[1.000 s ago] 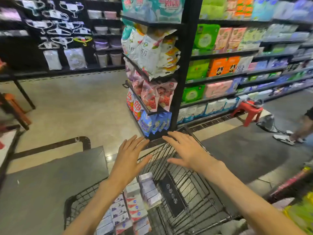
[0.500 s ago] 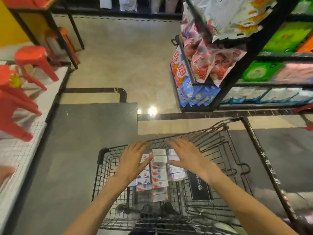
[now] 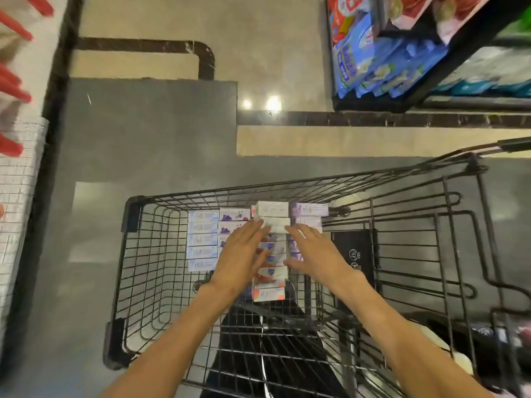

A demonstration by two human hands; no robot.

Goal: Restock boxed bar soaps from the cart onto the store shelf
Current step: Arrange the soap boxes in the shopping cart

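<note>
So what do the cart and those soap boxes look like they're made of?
The cart looks like dark-coated metal wire: thin rods crossed into an open grid, with solid corner pieces, probably plastic. The soap boxes look like printed cardboard with a slight sheen: sharp edges, flat faces and coloured graphics.

Black wire cart (image 3: 135, 254). White soap boxes (image 3: 202, 239) with pale blue print, others with purple pictures, a middle row with red-orange and blue marks, lilac ones at right. Grey and beige floor (image 3: 149, 133) with dark brown bands. Blue packets (image 3: 353, 58) on black shelf (image 3: 373, 104). Red stool legs (image 3: 11, 90).
</note>
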